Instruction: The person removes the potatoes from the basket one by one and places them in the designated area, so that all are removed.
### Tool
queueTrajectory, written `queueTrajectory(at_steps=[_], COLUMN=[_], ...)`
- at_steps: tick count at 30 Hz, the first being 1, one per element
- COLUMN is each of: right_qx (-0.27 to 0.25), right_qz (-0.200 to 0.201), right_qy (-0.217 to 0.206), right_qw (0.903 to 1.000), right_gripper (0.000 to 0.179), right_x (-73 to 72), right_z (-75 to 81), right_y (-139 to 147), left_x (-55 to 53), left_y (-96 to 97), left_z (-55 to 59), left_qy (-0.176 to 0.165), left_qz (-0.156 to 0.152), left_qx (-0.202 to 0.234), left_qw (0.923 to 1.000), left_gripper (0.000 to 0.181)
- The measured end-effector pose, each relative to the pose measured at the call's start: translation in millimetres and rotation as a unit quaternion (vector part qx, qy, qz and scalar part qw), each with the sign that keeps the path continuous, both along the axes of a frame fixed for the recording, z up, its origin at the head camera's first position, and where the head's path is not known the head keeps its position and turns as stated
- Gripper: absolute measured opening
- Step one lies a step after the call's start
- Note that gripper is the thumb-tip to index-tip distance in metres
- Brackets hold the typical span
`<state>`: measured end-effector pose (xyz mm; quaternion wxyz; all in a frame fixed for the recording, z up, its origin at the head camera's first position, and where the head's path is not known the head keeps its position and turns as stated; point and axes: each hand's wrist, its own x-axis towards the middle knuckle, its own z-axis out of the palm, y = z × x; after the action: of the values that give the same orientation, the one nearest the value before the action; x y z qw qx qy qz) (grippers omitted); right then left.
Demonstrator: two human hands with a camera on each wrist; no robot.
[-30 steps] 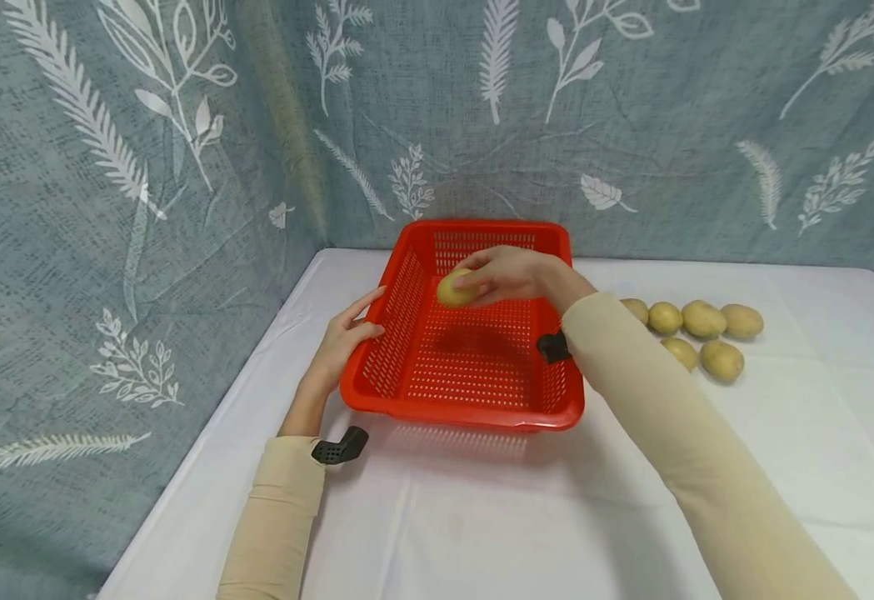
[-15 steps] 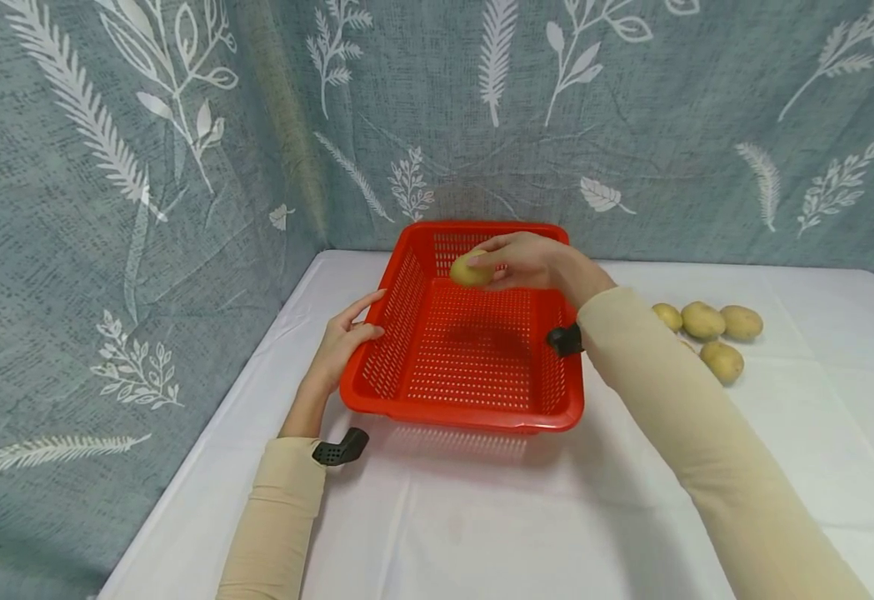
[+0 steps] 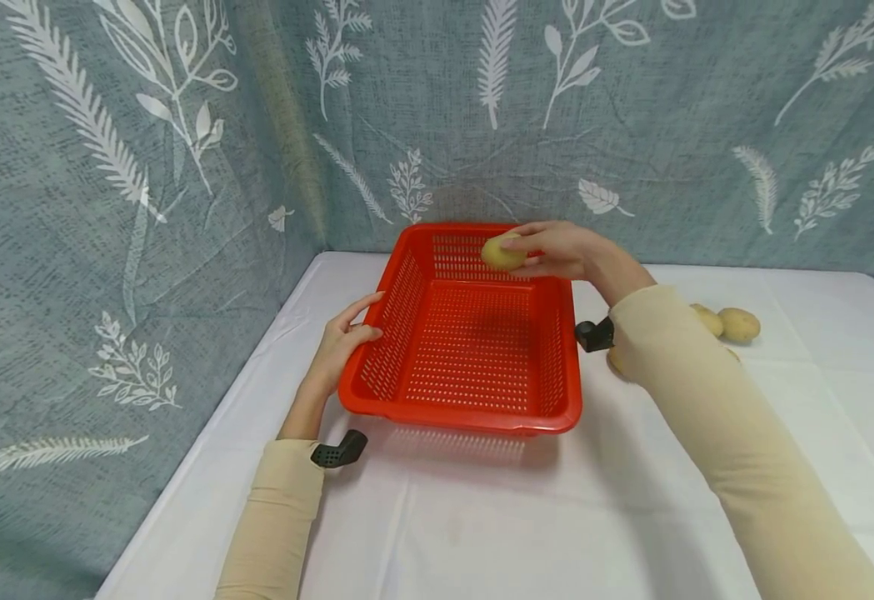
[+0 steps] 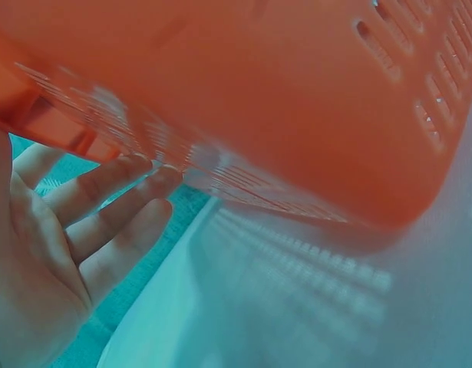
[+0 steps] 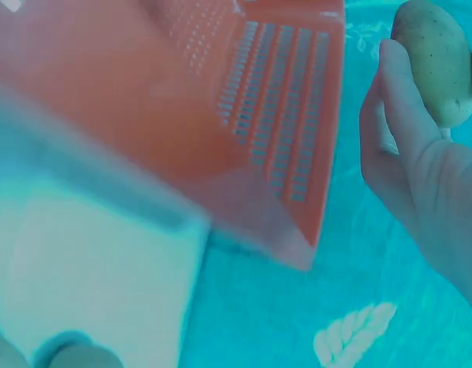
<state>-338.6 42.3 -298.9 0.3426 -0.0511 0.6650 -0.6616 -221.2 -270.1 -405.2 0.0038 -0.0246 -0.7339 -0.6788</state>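
Observation:
At the left side of the red plastic basket (image 3: 455,415), my left hand (image 3: 335,354) rests with its fingertips at the rim. In the left wrist view, several nearly straight fingers (image 4: 113,211) reach under the rim to the basket's slotted outer wall. My right hand (image 3: 556,248) pinches a yellow-brown potato (image 3: 501,252) between thumb and fingers. It holds the potato above the basket's back right corner. The right wrist view shows this potato (image 5: 434,65) clear of the basket wall. Nothing lies in the visible part of the basket.
More potatoes (image 3: 739,325) lie on the white-covered table (image 3: 819,433) to the right, partly hidden by my right sleeve (image 3: 714,408). Patterned grey-green curtains (image 3: 654,125) stand close behind the basket and along the left.
My right hand has moved right and back with the potato, from over the basket's middle to its back right corner. The left hand and the basket have stayed in place.

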Motion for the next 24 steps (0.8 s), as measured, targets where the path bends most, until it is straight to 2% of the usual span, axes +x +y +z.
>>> queueTrajectory(at_steps=[13, 18, 24], right_qx=[0.003, 0.008, 0.001], right_qz=[-0.017, -0.013, -0.029], right_qy=[0.001, 0.015, 0.025], right_qw=[0.9999, 0.9998, 0.9993], right_gripper=[0.063, 0.056, 0.048], right_x=[-2.4, -1.4, 2.2], right_z=[2.1, 1.6, 0.3], right_y=[44, 58, 78], left_x=[0.7, 0.4, 0.2], left_y=[0.6, 0.0, 0.7], left_z=[0.9, 0.0, -0.7], left_qy=[-0.003, -0.001, 0.001], left_qz=[0.003, 0.001, -0.001], left_qx=[-0.002, -0.001, 0.0], left_qw=[1.0, 1.0, 1.0], left_gripper=[0.054, 0.054, 0.054])
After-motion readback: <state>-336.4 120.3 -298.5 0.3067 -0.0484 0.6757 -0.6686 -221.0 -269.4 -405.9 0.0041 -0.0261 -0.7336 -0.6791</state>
